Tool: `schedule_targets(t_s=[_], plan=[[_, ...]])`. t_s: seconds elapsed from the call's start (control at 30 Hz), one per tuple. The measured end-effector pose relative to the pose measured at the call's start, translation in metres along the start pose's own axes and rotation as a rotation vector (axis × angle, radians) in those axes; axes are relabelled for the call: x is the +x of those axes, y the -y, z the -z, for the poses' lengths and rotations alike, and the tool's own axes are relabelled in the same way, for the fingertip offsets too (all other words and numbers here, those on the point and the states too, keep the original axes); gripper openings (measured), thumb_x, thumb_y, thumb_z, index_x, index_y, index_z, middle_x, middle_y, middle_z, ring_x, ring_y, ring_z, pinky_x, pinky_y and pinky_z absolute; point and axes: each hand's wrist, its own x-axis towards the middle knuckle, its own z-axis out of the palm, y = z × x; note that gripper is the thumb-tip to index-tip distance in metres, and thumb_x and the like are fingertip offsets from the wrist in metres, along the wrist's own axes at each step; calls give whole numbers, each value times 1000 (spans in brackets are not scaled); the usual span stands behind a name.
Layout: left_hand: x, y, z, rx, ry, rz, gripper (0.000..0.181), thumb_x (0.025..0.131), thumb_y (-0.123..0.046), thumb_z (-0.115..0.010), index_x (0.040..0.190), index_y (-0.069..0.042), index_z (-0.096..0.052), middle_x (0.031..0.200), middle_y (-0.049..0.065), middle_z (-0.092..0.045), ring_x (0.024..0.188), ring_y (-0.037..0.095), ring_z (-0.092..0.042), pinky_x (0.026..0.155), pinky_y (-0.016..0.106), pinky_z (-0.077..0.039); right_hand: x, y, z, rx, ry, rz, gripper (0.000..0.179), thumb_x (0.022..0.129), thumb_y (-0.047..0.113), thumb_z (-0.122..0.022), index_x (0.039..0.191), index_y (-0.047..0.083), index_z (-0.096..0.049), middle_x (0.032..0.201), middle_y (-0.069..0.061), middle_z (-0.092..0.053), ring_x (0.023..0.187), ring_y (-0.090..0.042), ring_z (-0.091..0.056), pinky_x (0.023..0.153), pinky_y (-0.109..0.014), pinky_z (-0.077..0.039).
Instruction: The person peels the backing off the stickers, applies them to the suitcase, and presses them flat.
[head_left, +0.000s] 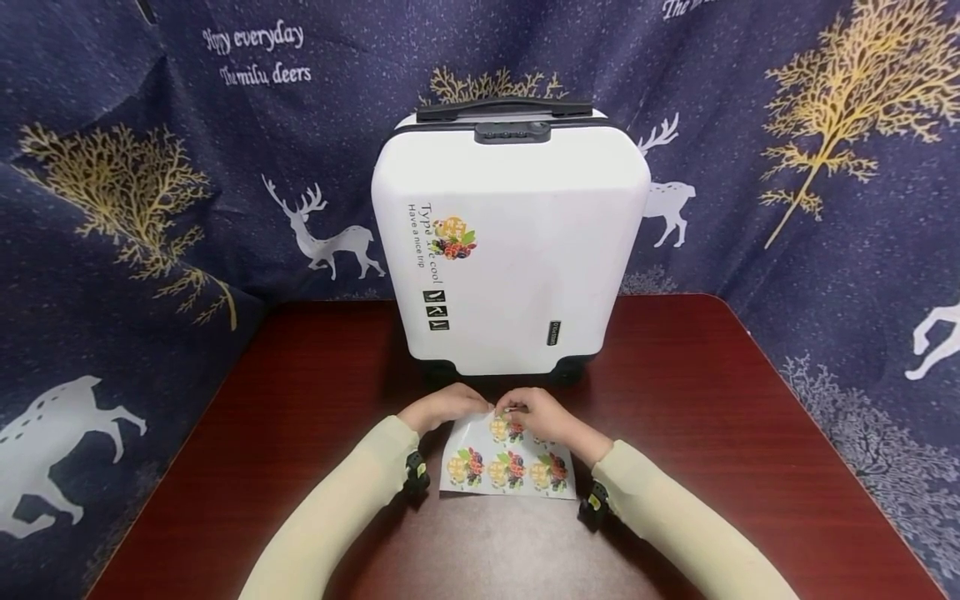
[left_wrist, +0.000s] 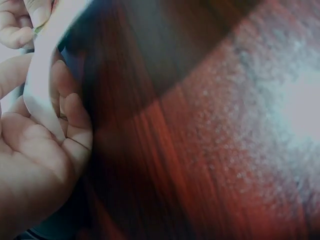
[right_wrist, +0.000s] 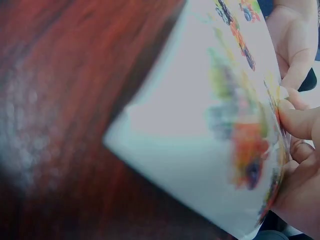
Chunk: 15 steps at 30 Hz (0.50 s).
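Note:
A white sticker sheet (head_left: 480, 490) printed with fruit pictures is held in front of the suitcase, over the table. My left hand (head_left: 452, 403) grips its far left part; in the left wrist view the sheet (left_wrist: 42, 82) bends between the thumb and curled fingers of that hand (left_wrist: 37, 160). Close beside it, my right hand (head_left: 542, 414) pinches the sheet near the far edge. The right wrist view shows the right thumb (right_wrist: 300, 121) on the sheet's edge, near the left fingers. Whether a sticker is lifted there, I cannot tell.
Upright behind the hands stands a white suitcase (head_left: 517, 250) with a black handle. A fruit sticker (head_left: 453, 239) is on its left front, overlapping printed lettering. The dark red table (head_left: 300, 375) reaches a blue patterned cloth (head_left: 330, 142) at the back and sides.

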Motion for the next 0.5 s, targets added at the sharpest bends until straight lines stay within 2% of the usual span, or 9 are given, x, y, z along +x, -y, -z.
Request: schedule_targets(t_s=[0.2,0.5], plan=[[-2,0,0,-19,0,9,33,98,-21,-60,109,6,-75,89,7,-76,71,7,-62,72,21,-51,0,2,0,23,2,-42,13,98,5,-64,106,4,-74,107,-15,-75,88,-13,-65,76,-24,-53],[-3,-1,2,-49,11,14,34,97,-22,-61,111,6,-75,92,7,-76,72,6,-62,71,21,-52,-1,1,1,10,3,-42,11,98,8,-65,105,4,-73,100,-13,-75,81,-10,-62,74,-25,-52]])
